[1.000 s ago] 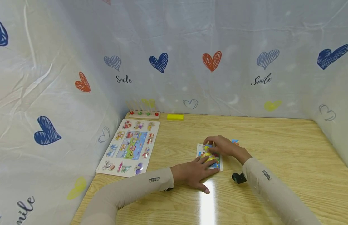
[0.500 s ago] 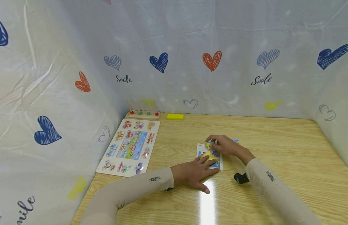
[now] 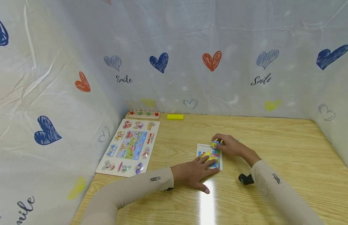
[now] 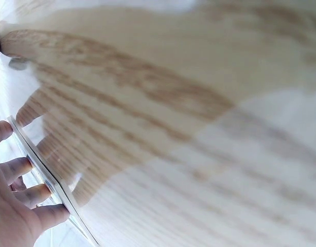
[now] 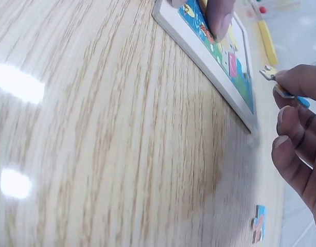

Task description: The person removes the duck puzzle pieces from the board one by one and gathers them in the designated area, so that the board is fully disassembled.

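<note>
The left hand [image 3: 194, 175] lay spread on the framed puzzle [image 5: 209, 69], near whose far edge the right hand [image 3: 230, 145] pinched a piece [image 3: 213, 145]

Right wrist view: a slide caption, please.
The right hand pinches a puzzle piece near the white-framed puzzle that the left hand's fingers touch; a loose piece lies on the table.

Partly filled white-framed puzzle [image 3: 203, 148], flat; small blue-and-yellow piece [image 3: 214, 144] near its far right corner

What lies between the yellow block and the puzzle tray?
Only bare tabletop lies between the yellow block and the puzzle tray, as the head view shows.
</note>
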`<state>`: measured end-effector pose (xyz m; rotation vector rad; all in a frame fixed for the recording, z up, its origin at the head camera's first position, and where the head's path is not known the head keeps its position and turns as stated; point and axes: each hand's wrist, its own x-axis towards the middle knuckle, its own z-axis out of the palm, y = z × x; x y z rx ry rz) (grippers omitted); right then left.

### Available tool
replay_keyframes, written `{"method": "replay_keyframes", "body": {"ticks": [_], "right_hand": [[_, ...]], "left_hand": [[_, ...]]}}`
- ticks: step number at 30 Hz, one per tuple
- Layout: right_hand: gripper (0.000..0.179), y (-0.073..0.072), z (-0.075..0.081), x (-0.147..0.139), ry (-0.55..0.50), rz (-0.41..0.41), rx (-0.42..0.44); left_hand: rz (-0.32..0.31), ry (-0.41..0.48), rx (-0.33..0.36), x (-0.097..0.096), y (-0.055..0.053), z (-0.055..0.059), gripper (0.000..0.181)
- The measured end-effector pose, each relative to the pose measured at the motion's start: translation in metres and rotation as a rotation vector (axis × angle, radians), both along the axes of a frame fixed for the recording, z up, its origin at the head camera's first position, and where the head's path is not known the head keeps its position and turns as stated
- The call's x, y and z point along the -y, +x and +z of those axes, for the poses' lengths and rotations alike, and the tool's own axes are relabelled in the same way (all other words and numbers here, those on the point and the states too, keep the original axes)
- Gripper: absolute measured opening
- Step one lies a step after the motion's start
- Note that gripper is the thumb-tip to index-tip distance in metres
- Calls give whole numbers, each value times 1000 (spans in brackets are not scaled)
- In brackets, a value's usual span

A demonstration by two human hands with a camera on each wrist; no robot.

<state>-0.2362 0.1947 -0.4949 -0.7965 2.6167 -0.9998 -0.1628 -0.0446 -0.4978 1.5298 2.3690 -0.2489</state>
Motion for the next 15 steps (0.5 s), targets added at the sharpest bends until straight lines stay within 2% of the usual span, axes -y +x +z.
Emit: {"method": "replay_keyframes", "body": {"ticks": [7, 15], "right_hand": [[20, 2, -2, -11, -30, -30, -17], [27, 8, -4, -24, -44, -89, -29]], "left_hand": [[6, -1, 7, 1, 1, 1, 91], [7, -8, 5, 0, 1, 1, 92]]}}
